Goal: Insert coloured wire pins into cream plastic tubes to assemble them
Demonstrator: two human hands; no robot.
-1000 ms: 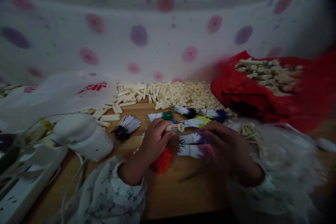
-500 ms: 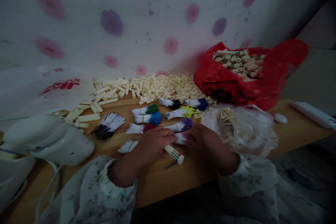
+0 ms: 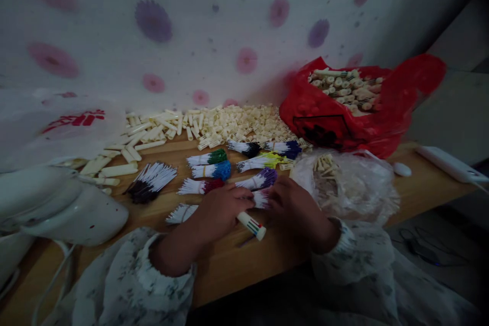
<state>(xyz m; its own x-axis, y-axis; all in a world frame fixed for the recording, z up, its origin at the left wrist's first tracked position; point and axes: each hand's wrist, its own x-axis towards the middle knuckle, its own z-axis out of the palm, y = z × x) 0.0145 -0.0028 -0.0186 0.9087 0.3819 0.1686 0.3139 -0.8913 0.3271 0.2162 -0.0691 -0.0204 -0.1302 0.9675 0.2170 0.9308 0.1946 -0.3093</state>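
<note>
My left hand [image 3: 219, 214] is wrapped round a cream pen barrel [image 3: 251, 225] with coloured sliders, its capped end pointing toward the front edge. At the pink-tipped refill bundle [image 3: 261, 198] is my right hand [image 3: 292, 206], fingers bent; what they hold, if anything, is too dark to tell. Around my hands lie banded refill bundles: purple [image 3: 260, 179], dark red [image 3: 200, 186], blue [image 3: 212, 169], green [image 3: 208, 158], yellow [image 3: 260, 162], black [image 3: 244, 148] and dark blue [image 3: 284, 148]. A thin purple piece [image 3: 246, 241] lies beside the barrel.
Loose black-tipped refills [image 3: 151, 182] lie left. Cream tubes [image 3: 153, 130] and small parts [image 3: 244, 119] line the back. Right are a red bag [image 3: 336, 135] of pens, a clear bag [image 3: 359, 183], a white power strip [image 3: 446, 163]. A white appliance [image 3: 76, 204] stands left.
The view has shifted slightly, so most things sit a little further left. My left hand keeps the barrel, and my right hand stays by the pink-tipped bundle.
</note>
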